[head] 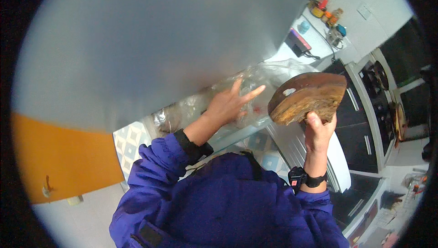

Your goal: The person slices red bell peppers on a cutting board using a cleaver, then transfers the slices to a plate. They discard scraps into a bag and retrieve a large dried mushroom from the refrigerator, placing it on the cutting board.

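My right hand [320, 130] grips a thick half-round brown piece [308, 97], with a smooth dark upper band, a rough fibrous yellowish face and a small white spot; I cannot tell what it is. My left hand [229, 102], its fingers spread, is over clear plastic bags [191, 111] in an open drawer or shelf of what looks like a fridge or freezer. It holds nothing that I can see. What lies inside the bags is unclear.
A large blurred grey surface [164, 42] fills the upper left. The white appliance door [338, 159] stands open at the right. Bottles [323, 3] and a glass jar [335, 35] stand on the counter behind. An orange door [65, 159] is at the left.
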A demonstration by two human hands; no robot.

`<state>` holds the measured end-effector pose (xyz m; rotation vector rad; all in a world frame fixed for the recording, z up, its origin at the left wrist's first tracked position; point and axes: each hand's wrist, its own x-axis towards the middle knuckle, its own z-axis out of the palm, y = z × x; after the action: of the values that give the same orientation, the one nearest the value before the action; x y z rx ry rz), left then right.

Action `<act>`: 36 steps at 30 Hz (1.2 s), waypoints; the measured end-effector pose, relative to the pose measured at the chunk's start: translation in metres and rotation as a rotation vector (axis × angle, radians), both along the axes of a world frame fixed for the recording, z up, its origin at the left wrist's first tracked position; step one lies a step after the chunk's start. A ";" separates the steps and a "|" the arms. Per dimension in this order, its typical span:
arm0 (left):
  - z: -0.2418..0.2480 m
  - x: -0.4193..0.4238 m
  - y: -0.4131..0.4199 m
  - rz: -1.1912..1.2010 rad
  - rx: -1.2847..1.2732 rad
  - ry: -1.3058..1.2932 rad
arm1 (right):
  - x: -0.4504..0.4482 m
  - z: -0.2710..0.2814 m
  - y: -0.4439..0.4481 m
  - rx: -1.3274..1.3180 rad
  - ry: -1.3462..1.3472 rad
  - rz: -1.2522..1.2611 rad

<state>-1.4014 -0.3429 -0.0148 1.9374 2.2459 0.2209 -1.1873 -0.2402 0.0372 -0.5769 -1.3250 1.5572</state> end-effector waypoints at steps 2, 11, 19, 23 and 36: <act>-0.010 0.001 0.013 0.037 -0.140 0.047 | 0.008 0.000 -0.003 -0.028 -0.012 0.002; -0.047 -0.055 0.066 0.278 -0.391 0.036 | 0.021 0.005 -0.007 -0.065 0.004 0.094; -0.051 -0.067 0.072 0.290 -0.407 -0.058 | 0.043 0.005 -0.007 -0.027 -0.037 0.095; -0.046 -0.056 0.038 0.256 -0.205 -0.160 | 0.038 -0.001 -0.001 -0.051 0.008 0.115; 0.002 0.020 0.009 -0.167 0.460 0.415 | 0.013 -0.003 0.003 -0.166 0.087 0.255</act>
<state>-1.3818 -0.3340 -0.0124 2.6046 2.4201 0.3708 -1.1740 -0.2375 0.0339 -0.4492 -1.2476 1.8925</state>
